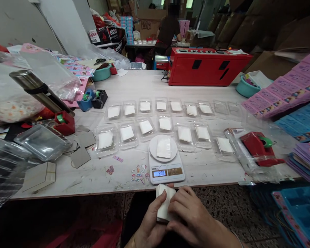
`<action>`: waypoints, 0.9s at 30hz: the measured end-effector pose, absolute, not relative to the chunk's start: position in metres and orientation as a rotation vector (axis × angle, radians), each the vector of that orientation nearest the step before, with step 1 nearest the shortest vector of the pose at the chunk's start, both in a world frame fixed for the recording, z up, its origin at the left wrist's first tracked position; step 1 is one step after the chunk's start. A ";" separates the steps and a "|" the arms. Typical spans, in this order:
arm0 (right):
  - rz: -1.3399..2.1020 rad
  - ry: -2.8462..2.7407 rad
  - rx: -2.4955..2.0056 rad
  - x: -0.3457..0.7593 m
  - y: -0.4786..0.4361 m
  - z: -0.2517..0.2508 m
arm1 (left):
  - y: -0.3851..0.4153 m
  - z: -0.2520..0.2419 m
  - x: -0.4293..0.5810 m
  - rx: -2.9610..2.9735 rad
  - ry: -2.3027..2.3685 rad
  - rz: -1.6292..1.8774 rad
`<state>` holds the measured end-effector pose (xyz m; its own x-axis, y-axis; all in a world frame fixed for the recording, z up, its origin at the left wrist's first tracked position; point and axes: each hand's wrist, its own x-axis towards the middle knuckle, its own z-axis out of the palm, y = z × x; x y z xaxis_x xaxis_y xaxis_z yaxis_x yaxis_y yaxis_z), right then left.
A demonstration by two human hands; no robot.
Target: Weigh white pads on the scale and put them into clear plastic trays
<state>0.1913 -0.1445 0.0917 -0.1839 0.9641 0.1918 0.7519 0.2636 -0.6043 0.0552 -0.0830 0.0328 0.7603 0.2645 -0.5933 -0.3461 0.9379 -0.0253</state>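
A stack of white paper squares (162,206) is held over my lap, just below the table's front edge. My left hand (153,215) grips it from the left, thumb lying on top. From the right, my right hand (187,210) closes its curled fingers on the same stack; part of the stack is hidden under them. Just beyond my hands stands a white kitchen scale (153,162) with a lit display that seems to read 20.8. White squares (164,148) lie on its round plate. Behind it, two rows of clear plastic trays (105,150) hold similar white squares.
Tape dispensers, one red (258,148), flank the work area. At the back is a red machine (209,67). Grey card pieces (40,175) and stickers (141,173) lie at left front. Pink boxes (286,89) are piled right. Another person (167,31) works at a far table.
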 end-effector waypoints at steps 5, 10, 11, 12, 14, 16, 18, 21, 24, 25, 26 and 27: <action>0.253 -1.762 -1.828 0.249 -0.115 0.098 | -0.073 0.031 0.025 0.062 0.494 0.320; 0.212 -1.716 -2.041 0.300 -0.067 0.097 | -0.048 0.035 -0.006 0.181 0.322 0.480; 0.230 -1.713 -2.058 0.305 -0.057 0.096 | -0.041 0.037 -0.011 0.204 0.301 0.523; 0.256 -1.710 -2.070 0.309 -0.048 0.096 | -0.034 0.040 -0.015 0.226 0.288 0.563; 0.330 -1.709 -2.084 0.314 -0.029 0.094 | -0.020 0.045 -0.019 0.252 0.282 0.629; 0.432 -1.733 -2.089 0.315 -0.012 0.091 | -0.007 0.049 -0.015 0.244 0.282 0.656; 0.523 -1.782 -2.083 0.315 0.006 0.087 | 0.004 0.051 -0.002 0.220 0.271 0.641; 0.585 -1.863 -2.063 0.311 0.030 0.085 | 0.015 0.051 0.029 0.185 0.239 0.542; 0.623 -1.939 -2.101 0.305 0.048 0.086 | 0.021 0.050 0.064 0.154 0.210 0.430; 0.636 -1.964 -2.127 0.303 0.053 0.087 | 0.022 0.049 0.075 0.150 0.213 0.410; 0.646 -1.990 -2.155 0.302 0.056 0.087 | 0.024 0.048 0.084 0.147 0.227 0.404; 0.649 -2.011 -2.181 0.300 0.059 0.087 | 0.025 0.046 0.091 0.140 0.249 0.407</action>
<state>0.3001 0.0586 0.0870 0.0343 0.9708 -0.2373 0.9262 -0.1201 -0.3573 0.0911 0.0251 0.0460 0.8887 0.4072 -0.2107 -0.3731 0.9094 0.1835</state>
